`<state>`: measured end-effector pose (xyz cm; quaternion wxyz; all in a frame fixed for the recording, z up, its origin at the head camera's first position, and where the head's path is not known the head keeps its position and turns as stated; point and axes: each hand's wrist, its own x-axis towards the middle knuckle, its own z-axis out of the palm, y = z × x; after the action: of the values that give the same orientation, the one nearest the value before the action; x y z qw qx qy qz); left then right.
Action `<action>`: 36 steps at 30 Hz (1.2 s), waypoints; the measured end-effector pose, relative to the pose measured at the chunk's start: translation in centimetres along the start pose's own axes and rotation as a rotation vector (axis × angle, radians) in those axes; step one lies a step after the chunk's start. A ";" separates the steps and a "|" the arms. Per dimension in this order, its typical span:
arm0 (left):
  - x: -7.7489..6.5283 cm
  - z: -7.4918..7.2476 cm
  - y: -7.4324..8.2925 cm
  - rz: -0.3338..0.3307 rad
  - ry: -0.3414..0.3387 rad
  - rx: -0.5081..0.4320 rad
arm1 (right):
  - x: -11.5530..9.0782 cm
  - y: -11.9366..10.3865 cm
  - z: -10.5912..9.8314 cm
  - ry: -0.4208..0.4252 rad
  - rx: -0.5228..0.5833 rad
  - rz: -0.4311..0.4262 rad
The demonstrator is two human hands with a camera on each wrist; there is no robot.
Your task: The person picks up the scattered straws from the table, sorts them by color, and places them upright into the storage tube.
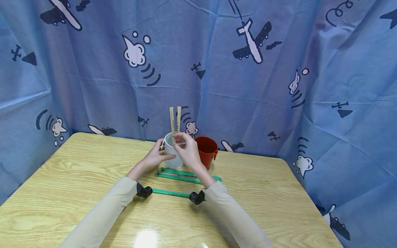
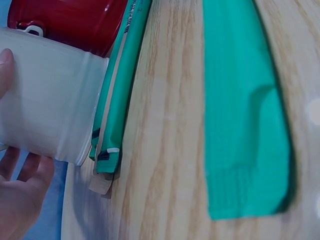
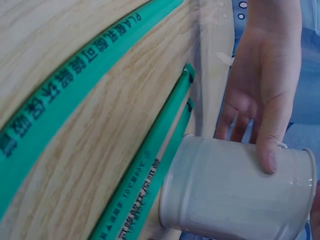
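My left hand (image 1: 154,156) grips the white bucket (image 1: 177,161), its thumb across the front wall and the other fingers around the side. Over the bucket's rim, my right hand (image 1: 188,151) pinches a slim beige wrapped straw (image 1: 172,120) between thumb and fingertips. A second beige wrapped straw (image 1: 178,119) stands beside it, leaning slightly apart; the lower ends of both are hidden by the hand and bucket. In the right wrist view, green wrapped straws (image 3: 155,150) lie right at the bucket's base, with a beige strip (image 2: 100,184) between them in the left wrist view.
A red bucket (image 1: 207,159) stands just right of the white one. Nearer the person, a separate green wrapped straw (image 1: 170,193) lies across the wooden table (image 1: 93,165). Behind the table hangs a blue curtain (image 1: 173,51) with airplane prints. Black wrist cameras sit under both sleeves.
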<state>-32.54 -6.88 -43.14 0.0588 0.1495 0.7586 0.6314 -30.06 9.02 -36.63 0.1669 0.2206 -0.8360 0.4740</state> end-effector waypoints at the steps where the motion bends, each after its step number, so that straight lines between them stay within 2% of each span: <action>1: 0.0 0.0 0.0 0.002 0.000 -0.002 | -0.1 -0.1 -0.1 -0.003 0.002 -0.011; 11: 0.3 0.0 -0.2 0.011 0.006 -0.005 | -1.4 -0.6 -1.4 -0.067 0.029 -0.133; 16: 0.2 0.0 -0.2 0.012 0.011 -0.001 | -2.3 -0.7 -2.2 -0.102 0.013 -0.154; 21: 0.0 0.0 -0.2 0.007 0.016 0.000 | -3.1 -0.5 -2.8 -0.103 -0.013 -0.160; 27: -0.1 -0.1 -0.3 0.001 0.019 0.013 | -4.2 0.2 -3.6 -0.166 -0.040 -0.135; 36: 0.0 0.0 -0.1 -0.008 0.015 0.021 | -5.0 1.4 -4.5 -0.313 -0.130 -0.025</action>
<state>-32.56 -6.95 -43.25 0.0543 0.1423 0.7661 0.6245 -26.29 14.62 -37.86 0.0547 0.2909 -0.8778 0.3766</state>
